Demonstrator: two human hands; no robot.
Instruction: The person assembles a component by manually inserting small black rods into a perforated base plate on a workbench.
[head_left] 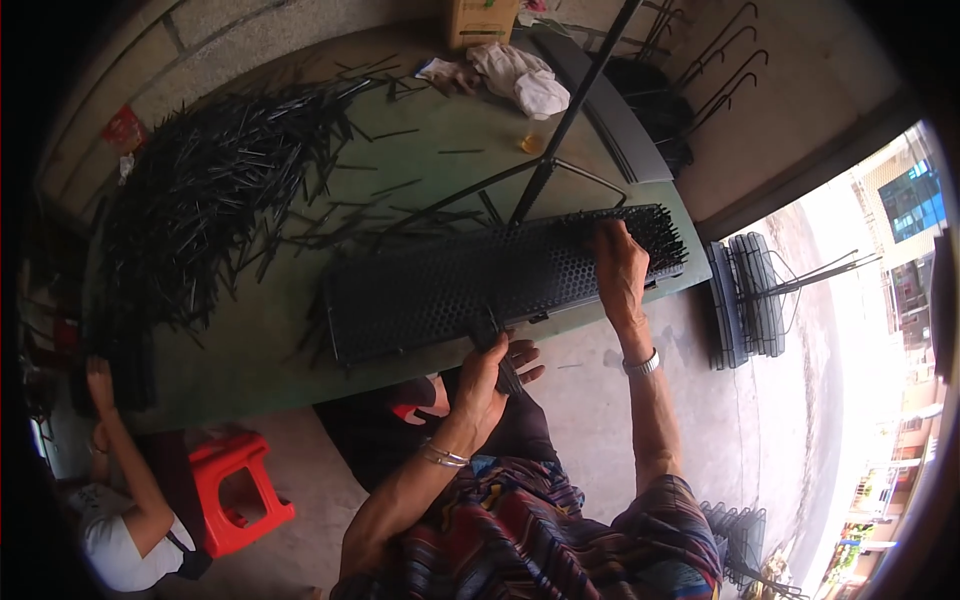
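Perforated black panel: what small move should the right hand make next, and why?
Probably press one stick into an open hole beside the filled end: the right hand is poised over the perforated black panel there, upright black sticks crowd the panel's right end, and holes further left look unfilled.

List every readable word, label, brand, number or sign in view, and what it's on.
No text is clear enough to quote.
Tan cardboard box at the far table edge: printed marks, too small and blurred.
Crumpled red packet at left: any print too blurred.
Blue rectangular panel on the building outside: no lettering distinguishable.
Long black perforated panel under the right hand: no text visible.
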